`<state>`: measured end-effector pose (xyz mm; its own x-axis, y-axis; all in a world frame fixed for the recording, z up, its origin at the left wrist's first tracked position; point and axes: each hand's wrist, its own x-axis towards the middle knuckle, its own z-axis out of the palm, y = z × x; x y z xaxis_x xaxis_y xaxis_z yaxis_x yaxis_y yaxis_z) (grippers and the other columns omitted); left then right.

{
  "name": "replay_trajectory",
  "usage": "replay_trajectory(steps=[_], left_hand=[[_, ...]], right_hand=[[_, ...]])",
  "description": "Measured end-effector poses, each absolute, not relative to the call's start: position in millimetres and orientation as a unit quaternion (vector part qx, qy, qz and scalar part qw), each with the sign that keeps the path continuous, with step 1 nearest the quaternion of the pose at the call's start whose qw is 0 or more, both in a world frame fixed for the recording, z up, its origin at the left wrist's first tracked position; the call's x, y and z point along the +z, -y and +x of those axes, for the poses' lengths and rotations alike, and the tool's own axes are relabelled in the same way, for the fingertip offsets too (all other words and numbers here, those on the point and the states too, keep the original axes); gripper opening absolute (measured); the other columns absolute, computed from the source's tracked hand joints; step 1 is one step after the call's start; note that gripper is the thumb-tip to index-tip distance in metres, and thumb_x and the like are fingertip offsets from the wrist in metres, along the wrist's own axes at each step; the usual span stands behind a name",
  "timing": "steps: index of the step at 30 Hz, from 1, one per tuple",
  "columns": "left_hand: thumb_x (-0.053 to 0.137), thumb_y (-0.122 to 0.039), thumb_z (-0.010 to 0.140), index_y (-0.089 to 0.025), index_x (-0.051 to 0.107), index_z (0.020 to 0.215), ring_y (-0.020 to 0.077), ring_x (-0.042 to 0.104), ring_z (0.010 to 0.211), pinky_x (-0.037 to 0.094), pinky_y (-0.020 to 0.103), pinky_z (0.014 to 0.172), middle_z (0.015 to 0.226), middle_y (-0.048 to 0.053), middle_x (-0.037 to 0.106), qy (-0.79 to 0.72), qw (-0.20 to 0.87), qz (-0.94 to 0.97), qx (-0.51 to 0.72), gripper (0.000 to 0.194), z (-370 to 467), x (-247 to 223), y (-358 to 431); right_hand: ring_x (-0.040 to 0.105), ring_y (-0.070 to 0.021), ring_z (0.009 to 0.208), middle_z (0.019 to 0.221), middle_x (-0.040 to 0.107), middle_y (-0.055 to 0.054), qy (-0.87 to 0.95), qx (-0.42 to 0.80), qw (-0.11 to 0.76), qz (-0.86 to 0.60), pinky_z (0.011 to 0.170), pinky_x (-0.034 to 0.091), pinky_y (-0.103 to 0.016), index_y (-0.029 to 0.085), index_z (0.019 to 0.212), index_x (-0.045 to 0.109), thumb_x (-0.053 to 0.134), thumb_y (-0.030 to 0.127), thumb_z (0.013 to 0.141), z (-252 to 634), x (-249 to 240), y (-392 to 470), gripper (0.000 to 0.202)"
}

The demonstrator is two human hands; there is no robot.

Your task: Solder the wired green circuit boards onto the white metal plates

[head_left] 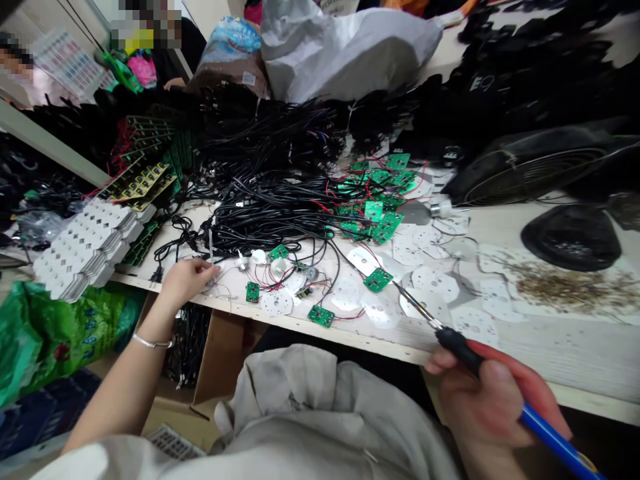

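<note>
My right hand (493, 400) is wrapped round a soldering iron (463, 350) with a black grip and a blue rear end. Its metal tip points left and ends by the edge of a small green circuit board (379, 280); whether they touch I cannot tell. My left hand (186, 283) rests at the table's front edge, its fingertips closed together among thin wires (220, 288); what they pinch is too small to make out. Between the hands lie more green boards, such as one circuit board (321, 315), with red and black wires, and a perforated white disc (277, 302).
Bundled black cables (270, 213) cover the middle of the table. White slotted panels (85, 247) are stacked at left. A fan (535, 167) and a black dish (571, 237) stand at right beside brown residue (555, 287). Below the edge is a cardboard box (217, 360).
</note>
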<state>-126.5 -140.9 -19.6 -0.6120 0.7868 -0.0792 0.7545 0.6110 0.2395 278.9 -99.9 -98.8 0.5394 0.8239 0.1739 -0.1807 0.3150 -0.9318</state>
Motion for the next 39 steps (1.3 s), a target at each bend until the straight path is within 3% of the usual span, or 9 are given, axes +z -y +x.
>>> replay_trajectory(steps=[3,9,15,17,20,22,27,33,39], left_hand=[[0.066,-0.039,0.065,-0.019,0.067,0.062,0.0188,0.058,0.06,0.045,0.03,0.062,0.056,0.0,0.063,-0.883,0.055,0.419,0.206,0.021,-123.5,-27.2,131.6],[0.051,-0.045,0.082,-0.01,0.061,0.089,0.0145,0.062,0.068,0.055,0.032,0.07,0.082,0.006,0.068,-0.83,-0.058,0.338,0.44,0.037,-124.4,-22.2,115.7],[0.079,-0.043,0.058,-0.017,0.057,0.062,0.0102,0.056,0.05,0.052,0.025,0.052,0.058,-0.002,0.059,-0.665,0.026,0.359,0.655,0.035,-113.8,25.1,134.8],[0.079,-0.046,0.06,-0.019,0.058,0.052,0.0124,0.051,0.043,0.048,0.027,0.045,0.043,-0.001,0.052,-0.686,0.191,0.472,0.519,0.035,-114.9,45.7,160.1],[0.08,-0.046,0.059,-0.022,0.074,0.069,0.0199,0.061,0.054,0.051,0.03,0.051,0.059,0.005,0.067,-0.717,0.445,0.532,0.074,0.027,-118.7,55.5,190.4],[0.076,-0.053,0.059,-0.022,0.076,0.085,0.0221,0.065,0.064,0.052,0.031,0.059,0.072,0.005,0.072,-0.767,0.386,0.512,0.001,0.04,-118.6,44.9,194.6],[0.045,-0.06,0.081,-0.016,0.073,0.091,0.0307,0.065,0.087,0.051,0.04,0.074,0.096,0.015,0.071,-0.877,-0.037,0.479,-0.002,0.052,-103.8,-2.3,159.6],[0.041,-0.032,0.085,-0.015,0.071,0.083,0.0327,0.064,0.09,0.049,0.039,0.069,0.089,0.016,0.069,-0.826,-0.046,0.533,-0.177,0.035,-95.6,-29.3,140.5],[0.046,-0.029,0.082,-0.015,0.069,0.079,0.0313,0.063,0.094,0.048,0.046,0.083,0.093,0.015,0.071,-0.788,-0.049,0.613,0.002,0.028,-103.5,-39.4,158.1]], right_hand=[[0.05,-0.0198,0.03,0.043,0.059,-0.001,0.34,0.343,0.738,-0.471,0.026,0.041,-0.032,0.018,0.066,0.072,0.072,0.027,0.061,279.6,-98.7,100.2,0.01],[0.052,-0.0194,0.031,0.045,0.061,-0.002,0.343,0.348,0.739,-0.464,0.026,0.042,-0.031,0.016,0.069,0.073,0.073,0.026,0.063,278.7,-99.9,101.4,0.012],[0.054,-0.0185,0.032,0.048,0.063,-0.002,0.352,0.351,0.739,-0.454,0.027,0.043,-0.03,0.015,0.072,0.073,0.074,0.026,0.066,280.6,-102.1,101.8,0.013],[0.054,-0.0175,0.033,0.049,0.064,-0.002,0.358,0.364,0.742,-0.436,0.027,0.044,-0.029,0.014,0.074,0.072,0.072,0.028,0.069,281.9,-103.7,102.0,0.014],[0.056,-0.0161,0.036,0.052,0.065,-0.001,0.37,0.364,0.747,-0.416,0.029,0.046,-0.028,0.014,0.078,0.072,0.071,0.028,0.074,282.4,-107.2,102.8,0.015],[0.057,-0.0157,0.038,0.053,0.065,-0.001,0.376,0.358,0.749,-0.412,0.031,0.047,-0.028,0.013,0.08,0.072,0.071,0.028,0.075,282.1,-109.7,103.6,0.016],[0.058,-0.0151,0.039,0.054,0.065,0.0,0.385,0.362,0.741,-0.414,0.032,0.047,-0.027,0.013,0.083,0.072,0.069,0.028,0.077,282.6,-110.9,104.9,0.016],[0.057,-0.0143,0.037,0.054,0.066,0.001,0.388,0.362,0.745,-0.405,0.031,0.047,-0.026,0.015,0.081,0.072,0.069,0.028,0.078,283.9,-108.5,104.6,0.014],[0.057,-0.0145,0.038,0.055,0.066,0.002,0.392,0.335,0.739,-0.433,0.034,0.047,-0.028,0.016,0.083,0.073,0.069,0.029,0.078,280.2,-109.7,106.2,0.014]])
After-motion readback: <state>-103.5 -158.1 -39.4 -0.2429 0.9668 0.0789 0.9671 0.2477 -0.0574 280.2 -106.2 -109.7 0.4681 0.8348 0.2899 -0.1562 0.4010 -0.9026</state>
